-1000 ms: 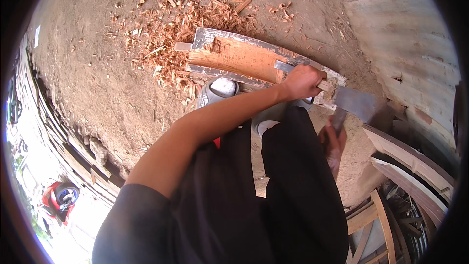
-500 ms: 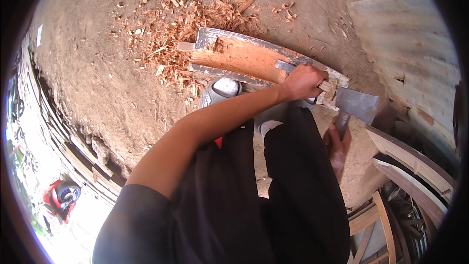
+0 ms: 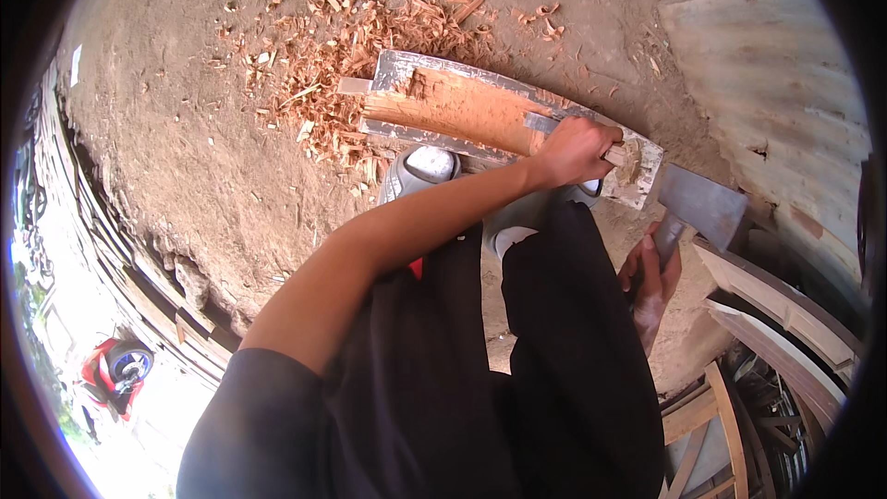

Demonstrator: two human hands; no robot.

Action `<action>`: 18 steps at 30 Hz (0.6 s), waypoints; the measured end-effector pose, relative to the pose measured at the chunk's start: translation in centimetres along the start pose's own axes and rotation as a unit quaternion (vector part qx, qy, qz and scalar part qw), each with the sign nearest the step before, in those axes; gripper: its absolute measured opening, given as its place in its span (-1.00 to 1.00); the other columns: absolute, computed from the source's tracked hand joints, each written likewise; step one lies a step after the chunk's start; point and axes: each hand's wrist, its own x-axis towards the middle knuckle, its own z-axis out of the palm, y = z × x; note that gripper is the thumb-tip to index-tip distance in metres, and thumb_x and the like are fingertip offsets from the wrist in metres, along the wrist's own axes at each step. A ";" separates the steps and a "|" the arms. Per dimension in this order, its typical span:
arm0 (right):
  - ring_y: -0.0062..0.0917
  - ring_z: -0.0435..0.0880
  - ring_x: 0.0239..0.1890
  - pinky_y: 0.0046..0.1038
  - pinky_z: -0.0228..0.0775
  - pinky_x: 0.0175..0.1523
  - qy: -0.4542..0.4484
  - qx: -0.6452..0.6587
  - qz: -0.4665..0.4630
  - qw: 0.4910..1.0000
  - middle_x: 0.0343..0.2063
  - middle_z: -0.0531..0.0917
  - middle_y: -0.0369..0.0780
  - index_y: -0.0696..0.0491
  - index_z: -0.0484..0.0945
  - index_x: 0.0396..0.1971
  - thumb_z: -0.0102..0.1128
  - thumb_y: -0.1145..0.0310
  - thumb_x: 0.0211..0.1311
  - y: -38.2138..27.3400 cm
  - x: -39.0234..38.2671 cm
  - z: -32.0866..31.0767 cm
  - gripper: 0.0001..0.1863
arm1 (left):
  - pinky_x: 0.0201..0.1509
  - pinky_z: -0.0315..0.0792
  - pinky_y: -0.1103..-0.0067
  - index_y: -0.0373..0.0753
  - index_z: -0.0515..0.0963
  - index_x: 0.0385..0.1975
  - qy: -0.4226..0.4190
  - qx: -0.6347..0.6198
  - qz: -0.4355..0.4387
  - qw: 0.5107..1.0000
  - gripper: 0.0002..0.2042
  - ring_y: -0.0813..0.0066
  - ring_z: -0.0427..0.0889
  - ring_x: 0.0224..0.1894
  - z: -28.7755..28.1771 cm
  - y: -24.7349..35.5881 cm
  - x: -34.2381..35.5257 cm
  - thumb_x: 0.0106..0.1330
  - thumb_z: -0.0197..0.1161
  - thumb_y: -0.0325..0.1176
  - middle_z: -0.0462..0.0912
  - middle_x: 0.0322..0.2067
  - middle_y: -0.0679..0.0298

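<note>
My left hand (image 3: 577,150) is closed around a chisel (image 3: 540,123). Its flat metal blade points left into the hollow of a long wooden piece (image 3: 467,106), and the butt of its handle sticks out on the right of my fist. That piece has a weathered, greyish outer face and a freshly cut orange-brown trough. Lower right, my right hand (image 3: 654,273) grips the handle of a mallet (image 3: 704,205) with a grey, block-shaped head. The head is apart from the chisel, to the right of the wood's end.
Wood chips and shavings (image 3: 319,60) litter the dirt floor beyond and left of the wood. My shoes (image 3: 420,171) are close against its near side. Corrugated metal sheeting (image 3: 767,83) stands at right, with stacked boards (image 3: 781,300) below it. A red motorcycle (image 3: 115,374) is far left.
My right hand and the mallet have moved right and slightly down, away from the chisel handle. My left hand and the chisel stay nearly in place.
</note>
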 end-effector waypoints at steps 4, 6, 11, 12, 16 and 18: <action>-0.63 0.31 -0.80 -0.58 0.12 -0.72 0.091 0.093 -0.038 0.991 -0.70 0.33 -0.33 0.12 0.34 0.00 0.13 0.27 0.41 0.9 0.0 3.1 -0.68 | -0.32 0.52 0.19 -0.25 0.54 -0.41 -0.008 0.004 0.007 1.000 -0.78 -0.09 0.63 -0.43 0.3 0.1 0.1 -0.10 0.31 -0.39 0.57 -0.61 0.01; -0.63 0.31 -0.80 -0.57 0.11 -0.72 0.015 0.008 -0.001 1.000 -0.69 0.34 -0.33 0.12 0.33 0.00 0.17 0.25 0.39 2.4 1.1 1.1 -0.65 | -0.33 0.51 0.18 -0.25 0.54 -0.40 -0.013 0.000 0.003 1.000 -0.78 -0.08 0.64 -0.43 0.3 0.0 0.2 -0.09 0.31 -0.39 0.58 -0.60 0.02; -0.63 0.31 -0.80 -0.56 0.16 -0.72 0.015 0.034 0.023 0.999 -0.70 0.34 -0.32 0.13 0.36 -0.02 0.17 0.24 0.40 0.2 -0.2 0.2 -0.67 | -0.37 0.49 0.20 -0.23 0.58 -0.37 0.022 -0.002 0.004 1.000 -0.75 -0.06 0.61 -0.46 0.3 0.1 0.1 -0.14 0.29 -0.45 0.57 -0.61 0.06; -0.63 0.31 -0.81 -0.56 0.17 -0.72 0.036 0.056 0.003 0.998 -0.70 0.35 -0.32 0.12 0.37 -0.03 0.16 0.25 0.40 0.1 -0.5 0.4 -0.68 | -0.37 0.49 0.21 -0.22 0.58 -0.36 0.018 0.009 -0.003 1.000 -0.75 -0.05 0.62 -0.46 0.4 0.1 0.1 -0.13 0.30 -0.45 0.58 -0.61 0.07; -0.62 0.30 -0.82 -0.54 0.17 -0.74 -0.026 -0.049 0.020 0.998 -0.73 0.31 -0.33 0.12 0.38 -0.04 0.12 0.26 0.43 2.5 1.0 0.9 -0.71 | -0.36 0.50 0.20 -0.22 0.58 -0.36 0.025 0.000 -0.001 1.000 -0.75 -0.06 0.62 -0.45 0.9 0.2 0.2 -0.12 0.31 -0.45 0.58 -0.60 0.06; -0.62 0.30 -0.82 -0.53 0.17 -0.74 -0.006 -0.017 0.059 0.998 -0.72 0.31 -0.33 0.14 0.38 -0.03 0.13 0.26 0.42 0.3 0.5 1.0 -0.70 | -0.36 0.50 0.19 -0.22 0.59 -0.36 0.021 0.015 -0.007 1.000 -0.75 -0.05 0.63 -0.45 0.5 0.0 0.1 -0.12 0.31 -0.45 0.59 -0.60 0.06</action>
